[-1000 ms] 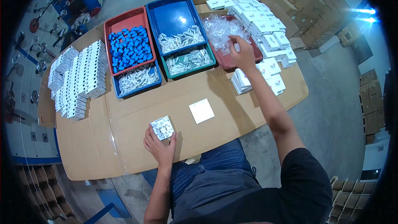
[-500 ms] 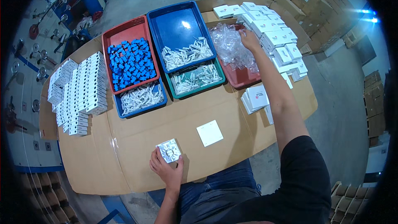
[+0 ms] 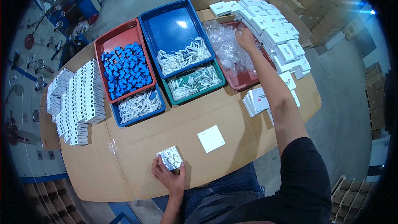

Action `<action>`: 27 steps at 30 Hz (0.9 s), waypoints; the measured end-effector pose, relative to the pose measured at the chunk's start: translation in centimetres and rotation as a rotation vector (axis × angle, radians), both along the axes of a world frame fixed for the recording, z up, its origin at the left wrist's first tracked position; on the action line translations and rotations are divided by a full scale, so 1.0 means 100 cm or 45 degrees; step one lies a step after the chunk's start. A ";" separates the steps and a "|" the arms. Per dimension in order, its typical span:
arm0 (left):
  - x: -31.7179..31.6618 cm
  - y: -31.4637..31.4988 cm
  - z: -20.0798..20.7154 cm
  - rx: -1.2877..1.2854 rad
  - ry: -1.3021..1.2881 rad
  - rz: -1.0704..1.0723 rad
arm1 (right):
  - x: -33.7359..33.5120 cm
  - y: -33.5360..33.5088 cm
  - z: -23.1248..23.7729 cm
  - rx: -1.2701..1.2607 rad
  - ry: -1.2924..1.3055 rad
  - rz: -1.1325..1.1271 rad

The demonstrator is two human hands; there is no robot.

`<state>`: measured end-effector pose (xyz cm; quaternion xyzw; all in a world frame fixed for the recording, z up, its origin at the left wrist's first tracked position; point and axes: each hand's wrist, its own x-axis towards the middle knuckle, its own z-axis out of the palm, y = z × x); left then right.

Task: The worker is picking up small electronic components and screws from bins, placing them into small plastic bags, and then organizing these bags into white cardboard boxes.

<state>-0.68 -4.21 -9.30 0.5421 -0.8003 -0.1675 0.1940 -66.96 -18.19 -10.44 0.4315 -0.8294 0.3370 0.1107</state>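
Observation:
My left hand (image 3: pixel 169 177) is closed round the sides of a square, silvery block with a moulded recess in its top (image 3: pixel 170 158), which rests on the cardboard. To the right of the block a flat white square plate (image 3: pixel 211 138) lies by itself. My right hand (image 3: pixel 246 39) is stretched far forward over a red tray (image 3: pixel 244 81) of clear plastic pieces (image 3: pixel 227 45). Its fingers curl down at the pile's right side, and whatever they grip is hidden.
Stacked white square plates (image 3: pixel 275 35) line the far right, with a smaller pile (image 3: pixel 256 101) beneath my right forearm. A red tray holds blue parts (image 3: pixel 126 68); blue (image 3: pixel 172 20) and green (image 3: pixel 176 99) trays hold white sticks. White boxes (image 3: pixel 85 95) are stacked at left.
The view has shifted slightly. My right hand stays over the clear plastic pieces, its fingers a little lower and more curled. My left hand keeps hold of the block.

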 end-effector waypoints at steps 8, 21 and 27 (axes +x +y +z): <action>-0.003 0.000 -0.001 -0.015 0.000 -0.008 | -0.019 -0.011 0.016 0.341 -0.068 -0.315; -0.003 0.001 -0.003 -0.006 -0.008 -0.009 | -0.003 -0.017 0.042 0.847 -0.191 -0.403; -0.001 0.003 0.000 -0.009 -0.016 0.004 | 0.008 -0.017 0.038 0.750 -0.009 -0.337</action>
